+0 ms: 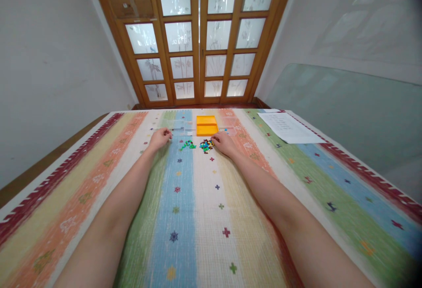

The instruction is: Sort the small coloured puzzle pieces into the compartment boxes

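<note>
My left hand (161,137) rests beside a clear plastic tray (180,126), its fingers pinched together; what they hold, if anything, is too small to make out. My right hand (222,141) is at the right edge of a pile of mixed-colour small pieces (206,146), fingers closed, and I cannot tell whether a piece is between them. A looser group of green pieces (188,145) lies between the hands. Behind the pile stands a yellow-orange box (207,119) with a divider. Another clear tray (233,125), holding a few tiny pieces, is right of it.
A striped, patterned tablecloth (178,217) covers the table. White printed sheets (290,127) lie at the back right. Beyond the far edge stand wooden doors with frosted panes (201,55), and a pale glass-like panel (346,107) leans on the right wall.
</note>
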`<state>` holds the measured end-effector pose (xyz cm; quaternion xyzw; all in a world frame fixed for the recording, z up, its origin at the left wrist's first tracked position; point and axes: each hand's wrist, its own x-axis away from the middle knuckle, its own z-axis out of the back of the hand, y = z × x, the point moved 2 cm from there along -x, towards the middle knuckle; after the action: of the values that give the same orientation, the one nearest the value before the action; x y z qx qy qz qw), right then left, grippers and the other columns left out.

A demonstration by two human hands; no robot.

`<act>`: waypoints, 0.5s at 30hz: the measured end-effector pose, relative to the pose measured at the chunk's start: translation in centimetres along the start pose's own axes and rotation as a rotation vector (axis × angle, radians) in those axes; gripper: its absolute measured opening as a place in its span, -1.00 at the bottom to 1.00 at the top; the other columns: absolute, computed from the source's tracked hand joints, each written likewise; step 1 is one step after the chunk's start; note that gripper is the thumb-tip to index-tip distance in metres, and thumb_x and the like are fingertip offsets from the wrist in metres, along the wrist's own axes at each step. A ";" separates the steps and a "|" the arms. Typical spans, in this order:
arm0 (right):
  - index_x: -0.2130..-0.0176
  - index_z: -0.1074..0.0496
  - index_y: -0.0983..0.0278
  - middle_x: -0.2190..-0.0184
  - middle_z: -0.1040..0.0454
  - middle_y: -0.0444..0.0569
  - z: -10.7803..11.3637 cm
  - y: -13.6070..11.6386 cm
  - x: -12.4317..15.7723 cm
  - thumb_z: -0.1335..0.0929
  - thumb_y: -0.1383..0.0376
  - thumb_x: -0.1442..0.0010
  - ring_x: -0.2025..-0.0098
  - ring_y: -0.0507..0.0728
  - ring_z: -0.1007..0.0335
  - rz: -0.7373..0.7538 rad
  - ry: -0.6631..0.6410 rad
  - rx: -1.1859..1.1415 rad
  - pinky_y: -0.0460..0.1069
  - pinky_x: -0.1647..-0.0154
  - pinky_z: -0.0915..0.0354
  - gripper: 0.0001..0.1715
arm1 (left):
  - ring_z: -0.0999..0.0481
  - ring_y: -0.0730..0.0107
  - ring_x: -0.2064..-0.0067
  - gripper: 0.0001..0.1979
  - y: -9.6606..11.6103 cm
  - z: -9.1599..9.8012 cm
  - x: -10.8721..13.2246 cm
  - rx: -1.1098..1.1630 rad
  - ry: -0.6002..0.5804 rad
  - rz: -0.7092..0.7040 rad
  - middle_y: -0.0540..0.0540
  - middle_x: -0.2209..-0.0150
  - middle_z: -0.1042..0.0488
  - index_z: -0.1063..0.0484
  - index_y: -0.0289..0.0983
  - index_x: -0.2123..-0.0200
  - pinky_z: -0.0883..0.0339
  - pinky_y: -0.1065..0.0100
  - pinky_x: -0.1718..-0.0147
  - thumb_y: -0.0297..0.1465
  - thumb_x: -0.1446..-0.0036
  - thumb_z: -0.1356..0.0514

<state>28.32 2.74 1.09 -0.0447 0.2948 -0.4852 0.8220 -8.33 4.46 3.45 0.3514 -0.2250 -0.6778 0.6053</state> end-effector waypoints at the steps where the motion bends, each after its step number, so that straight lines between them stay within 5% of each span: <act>1: 0.22 -0.61 0.25 0.21 -0.61 0.03 0.0 0.0 0.0 -0.32 0.29 -0.38 0.11 0.18 -0.43 -0.006 -0.004 0.004 0.02 0.03 -0.25 -0.74 | -0.54 0.32 0.42 -0.89 -0.1 0.2 -0.2 0.034 0.002 0.022 -0.07 0.37 -0.61 -0.47 -0.22 0.31 -0.32 0.36 0.39 -0.33 -0.11 -0.19; 7: 0.25 -0.62 0.24 0.24 -0.61 0.03 0.1 -0.4 -0.1 -0.32 0.29 -0.38 0.14 0.17 -0.43 -0.018 -0.009 0.003 0.02 0.04 -0.25 -0.73 | -0.48 0.38 0.46 -0.83 -0.3 0.4 -2.0 0.177 0.080 0.083 -0.06 0.43 -0.57 -0.49 -0.26 0.33 -0.34 0.37 0.42 -0.29 -0.04 -0.27; 15: 0.24 -0.62 0.24 0.22 -0.61 0.03 0.4 -0.5 -0.1 -0.33 0.30 -0.39 0.11 0.18 -0.43 -0.019 -0.023 0.002 0.02 0.05 -0.23 -0.75 | -0.51 0.36 0.42 -0.70 0.0 -2.4 -3.0 0.241 0.196 0.106 -0.12 0.27 -0.64 -0.56 -0.27 0.08 -0.39 0.36 0.34 -0.34 -0.14 -0.21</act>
<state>28.14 2.44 1.64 -0.0523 0.2843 -0.4927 0.8208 -6.44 7.68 2.53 0.4737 -0.2629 -0.5753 0.6128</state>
